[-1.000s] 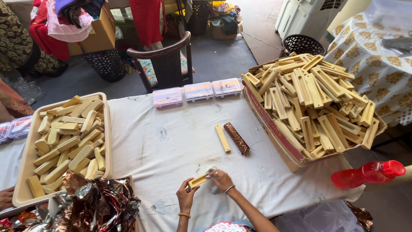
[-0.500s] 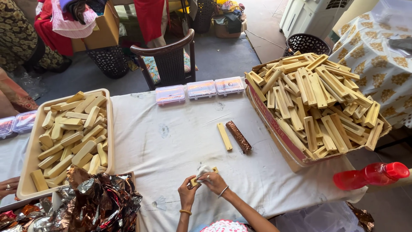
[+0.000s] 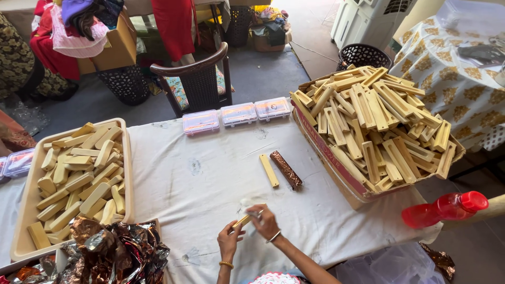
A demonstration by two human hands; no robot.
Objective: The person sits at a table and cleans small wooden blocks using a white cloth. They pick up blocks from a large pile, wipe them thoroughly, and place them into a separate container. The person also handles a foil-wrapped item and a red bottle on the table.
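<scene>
My left hand [image 3: 229, 241] and my right hand [image 3: 264, 221] meet low over the white tablecloth [image 3: 200, 173], both gripping a small pale yellow bar [image 3: 242, 220] with a bit of clear or silvery wrap at its top. The right hand is blurred. Farther up the cloth lie a bare pale yellow bar [image 3: 269, 170] and, beside it, a bar wrapped in brown foil [image 3: 286, 170].
A beige tray [image 3: 23, 221] of pale bars sits at the left, with a heap of shiny foil wrappers [image 3: 113, 251] below it. A cardboard box [image 3: 326, 158] piled with wooden moulds stands right. Three clear plastic cases [image 3: 239, 113], a chair [image 3: 197, 79] and a red bottle [image 3: 444, 208] are nearby.
My hands have stayed low at the cloth's front edge, shifting slightly left with the small bar; the right hand now moves over its top. The camera has tilted slightly.
</scene>
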